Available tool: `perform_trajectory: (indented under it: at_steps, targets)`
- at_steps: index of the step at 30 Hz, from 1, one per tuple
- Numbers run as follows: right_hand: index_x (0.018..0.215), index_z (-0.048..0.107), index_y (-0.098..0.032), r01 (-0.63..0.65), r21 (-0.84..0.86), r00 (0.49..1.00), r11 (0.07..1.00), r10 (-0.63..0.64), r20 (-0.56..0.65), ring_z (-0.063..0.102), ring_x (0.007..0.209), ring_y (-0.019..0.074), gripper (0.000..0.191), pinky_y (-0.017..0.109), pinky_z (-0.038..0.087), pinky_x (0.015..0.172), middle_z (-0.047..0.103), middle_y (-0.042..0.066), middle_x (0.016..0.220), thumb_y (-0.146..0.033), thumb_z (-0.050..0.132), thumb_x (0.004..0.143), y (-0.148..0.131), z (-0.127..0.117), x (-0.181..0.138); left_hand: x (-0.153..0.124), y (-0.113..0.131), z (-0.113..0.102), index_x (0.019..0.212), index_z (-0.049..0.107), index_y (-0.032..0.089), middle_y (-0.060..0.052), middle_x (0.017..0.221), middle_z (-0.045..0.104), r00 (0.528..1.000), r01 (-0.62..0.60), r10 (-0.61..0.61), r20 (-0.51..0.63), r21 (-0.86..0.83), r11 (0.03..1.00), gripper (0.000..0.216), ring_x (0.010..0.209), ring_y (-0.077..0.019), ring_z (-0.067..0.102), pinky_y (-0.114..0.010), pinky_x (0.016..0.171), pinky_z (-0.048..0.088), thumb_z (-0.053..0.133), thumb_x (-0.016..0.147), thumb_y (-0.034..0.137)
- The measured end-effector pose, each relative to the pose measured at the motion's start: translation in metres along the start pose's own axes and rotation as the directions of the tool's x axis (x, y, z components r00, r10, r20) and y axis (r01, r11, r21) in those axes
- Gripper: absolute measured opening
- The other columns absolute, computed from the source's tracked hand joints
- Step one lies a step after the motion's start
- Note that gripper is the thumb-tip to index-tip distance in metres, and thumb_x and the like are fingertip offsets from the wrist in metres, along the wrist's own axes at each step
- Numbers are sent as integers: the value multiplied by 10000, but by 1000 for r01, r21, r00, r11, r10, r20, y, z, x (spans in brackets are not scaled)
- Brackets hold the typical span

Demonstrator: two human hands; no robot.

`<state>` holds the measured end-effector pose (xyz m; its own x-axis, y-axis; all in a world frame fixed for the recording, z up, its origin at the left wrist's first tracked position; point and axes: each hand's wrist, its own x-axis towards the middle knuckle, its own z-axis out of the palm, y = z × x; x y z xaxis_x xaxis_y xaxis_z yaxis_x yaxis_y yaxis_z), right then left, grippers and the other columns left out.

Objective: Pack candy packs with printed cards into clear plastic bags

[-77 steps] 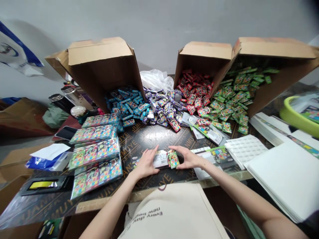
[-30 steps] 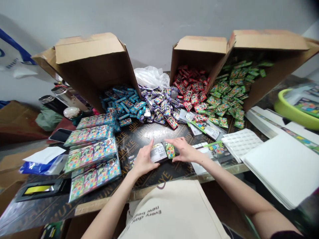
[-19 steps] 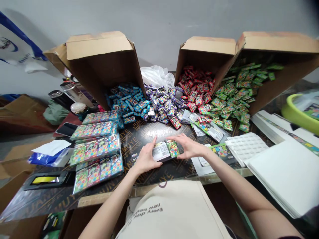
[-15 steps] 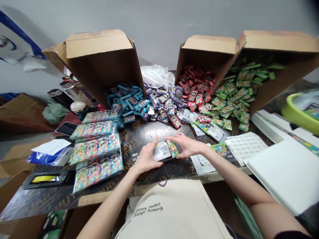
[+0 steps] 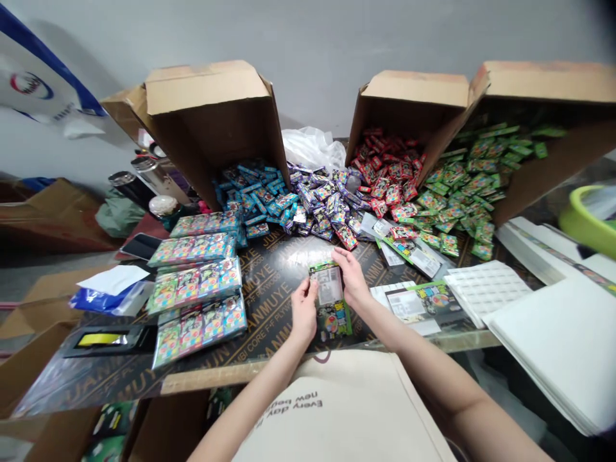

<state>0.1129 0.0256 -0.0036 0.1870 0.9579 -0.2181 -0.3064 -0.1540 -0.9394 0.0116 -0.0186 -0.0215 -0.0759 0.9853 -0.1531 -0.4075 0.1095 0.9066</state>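
A flat printed packet (image 5: 331, 298) in green and black, with a pale label panel, stands lengthwise before me over the dark tabletop (image 5: 269, 308). My left hand (image 5: 305, 311) pinches its left edge between thumb and fingers. On the opposite side, my right hand (image 5: 350, 279) grips the upper right edge, fingertips near the top. Whether anything is inside the packet I cannot tell. Beyond my hands lie heaps of small wrapped packs: blue packs (image 5: 257, 192), purple packs (image 5: 327, 199), red packs (image 5: 389, 167) and green packs (image 5: 462, 186).
Stacked filled packets (image 5: 197, 289) stand at left, near a phone (image 5: 140, 246) and a black tray (image 5: 110, 340). Flat printed packets (image 5: 414, 305) lie right, beside label sheets (image 5: 486, 289) and white sheets (image 5: 553, 340). Cardboard boxes (image 5: 206, 90) lean open at the back.
The packet has turned from lying crosswise to lengthwise. Both hands have closed in on its sides, and the view has shifted slightly left.
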Motion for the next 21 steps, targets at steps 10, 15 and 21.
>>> perform_trajectory:
  at_steps: [10,15,21]
  targets:
    - [1006,430,-215,-193,199,981,961,185,61,637,704,193,411,328,490,646,682,3,750,-213,574,620,-12,-11,-7,24,18,0,734,638,122,-33,673,663,960,273,-278,-42,-105,956,208,586,-140,609,-263,598,476,587,633,296]
    - [897,533,-199,-212,154,971,965,189,149,642,735,194,331,346,489,701,694,30,827,-186,654,589,-7,-24,-5,36,30,-1,747,661,136,-23,652,657,974,220,-222,31,69,973,204,567,-137,590,-257,569,458,602,553,158]
    - [788,682,-183,178,-127,968,976,-151,199,619,826,195,202,348,456,805,692,37,827,-358,639,696,-10,-40,-13,38,46,-2,584,670,152,-11,602,640,991,-49,4,131,336,940,98,614,-140,563,-247,628,445,713,531,223]
